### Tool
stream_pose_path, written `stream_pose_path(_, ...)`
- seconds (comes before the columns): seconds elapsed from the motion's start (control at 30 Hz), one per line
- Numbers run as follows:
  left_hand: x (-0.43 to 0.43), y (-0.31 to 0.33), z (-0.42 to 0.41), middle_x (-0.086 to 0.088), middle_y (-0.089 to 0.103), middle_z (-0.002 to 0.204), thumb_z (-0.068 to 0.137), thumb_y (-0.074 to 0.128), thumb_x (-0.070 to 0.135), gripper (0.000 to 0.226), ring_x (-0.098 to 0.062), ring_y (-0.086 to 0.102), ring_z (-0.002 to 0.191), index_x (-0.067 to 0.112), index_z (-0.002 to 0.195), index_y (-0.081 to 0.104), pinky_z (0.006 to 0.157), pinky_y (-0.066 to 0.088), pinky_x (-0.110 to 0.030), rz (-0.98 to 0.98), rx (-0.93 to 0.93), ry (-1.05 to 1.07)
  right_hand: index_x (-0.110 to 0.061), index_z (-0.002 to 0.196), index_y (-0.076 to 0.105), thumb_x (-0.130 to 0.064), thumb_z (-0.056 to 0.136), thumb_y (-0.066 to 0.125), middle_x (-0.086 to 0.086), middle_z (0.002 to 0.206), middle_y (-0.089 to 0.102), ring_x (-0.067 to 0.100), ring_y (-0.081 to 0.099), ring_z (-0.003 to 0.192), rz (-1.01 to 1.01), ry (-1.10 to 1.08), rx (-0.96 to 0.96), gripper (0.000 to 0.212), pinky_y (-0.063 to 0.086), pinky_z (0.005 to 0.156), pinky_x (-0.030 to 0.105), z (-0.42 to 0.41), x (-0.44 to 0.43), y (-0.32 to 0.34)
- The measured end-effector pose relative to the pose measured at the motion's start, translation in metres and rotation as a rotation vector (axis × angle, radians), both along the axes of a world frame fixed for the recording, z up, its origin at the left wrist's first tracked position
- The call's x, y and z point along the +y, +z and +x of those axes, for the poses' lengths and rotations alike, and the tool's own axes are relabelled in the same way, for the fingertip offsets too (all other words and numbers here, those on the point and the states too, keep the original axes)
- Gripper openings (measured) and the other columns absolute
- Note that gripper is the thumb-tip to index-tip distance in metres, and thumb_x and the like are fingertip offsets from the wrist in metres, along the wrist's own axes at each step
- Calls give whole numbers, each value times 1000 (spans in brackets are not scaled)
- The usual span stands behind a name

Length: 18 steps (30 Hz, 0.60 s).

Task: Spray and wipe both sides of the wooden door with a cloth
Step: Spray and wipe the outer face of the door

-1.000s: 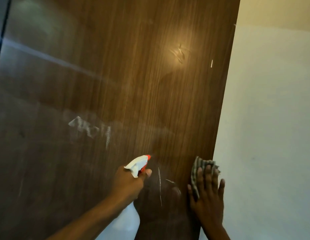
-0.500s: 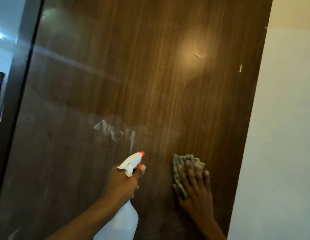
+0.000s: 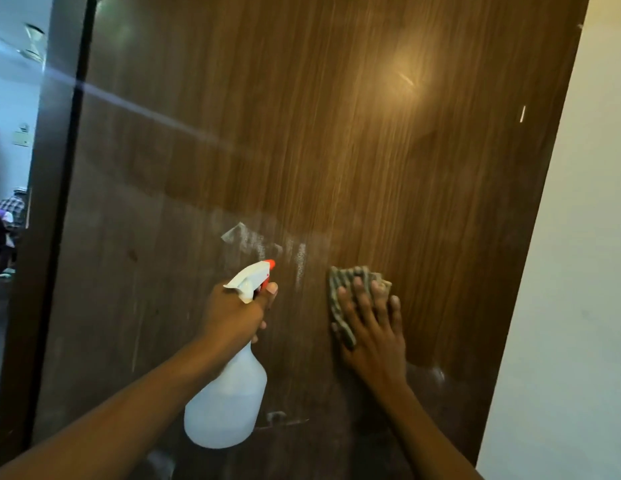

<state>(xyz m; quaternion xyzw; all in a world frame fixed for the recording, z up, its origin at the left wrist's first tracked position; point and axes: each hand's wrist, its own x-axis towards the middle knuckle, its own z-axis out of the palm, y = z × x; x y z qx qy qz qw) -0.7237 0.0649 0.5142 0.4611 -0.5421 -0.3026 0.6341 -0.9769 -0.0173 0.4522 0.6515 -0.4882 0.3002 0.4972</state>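
A dark brown wooden door (image 3: 302, 150) fills most of the view, with pale smears near its middle. My left hand (image 3: 233, 315) grips the neck of a translucent white spray bottle (image 3: 229, 403) with a white trigger head and orange nozzle pointing at the door. My right hand (image 3: 371, 327) lies flat with straight fingers, pressing a grey-green cloth (image 3: 340, 299) against the door to the right of the bottle. Most of the cloth is hidden under my fingers.
A cream wall (image 3: 572, 271) borders the door on the right. On the left a dark door frame (image 3: 59, 202) stands beside an opening into a bluish room (image 3: 11, 133), where a person in a checked shirt (image 3: 11, 206) is partly visible.
My right hand has slid the cloth left from the door's right edge toward its middle. The view has shifted left, revealing the frame and the room beyond. The bottle stays aimed at the door.
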Motion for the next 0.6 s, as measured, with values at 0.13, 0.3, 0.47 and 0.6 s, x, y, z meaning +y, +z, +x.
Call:
stream_pose_path(0.13, 0, 5, 19, -7, 68, 94, 88, 61, 36, 42, -16, 62, 63, 10, 121, 58, 45, 47, -18, -29, -25, -2, -19, 158, 19, -51, 98, 39, 9, 166, 5, 35, 2, 152, -63, -25, -340, 71, 9, 120, 58, -4, 5, 32)
stream_pose_path(0.3, -5, 12, 39, -6, 68, 95, 88, 60, 37, 40, -17, 62, 66, 12, 119, 59, 51, 49, -22, -72, -24, -7, -22, 159, 6, -53, 102, 34, 9, 166, -4, 34, -7, 152, -60, 24, -387, 71, 2, 122, 54, 64, -13, 91)
stream_pose_path(0.47, -11, 15, 61, -4, 70, 89, 90, 60, 35, 32, -17, 63, 62, 13, 113, 64, 49, 50, -24, -103, -46, 1, -22, 158, 18, -51, 101, 39, 7, 166, 7, 32, 4, 153, 25, 102, -1, 68, 9, 122, 52, 102, -20, 41)
stream_pose_path(0.6, -15, 10, 81, -3, 69, 91, 91, 58, 38, 26, -17, 62, 64, 18, 107, 62, 53, 50, -25, -103, -55, -12, -22, 158, 18, -53, 98, 42, 9, 166, 8, 33, 7, 152, 23, -29, 13, 71, 12, 120, 56, 70, -9, -7)
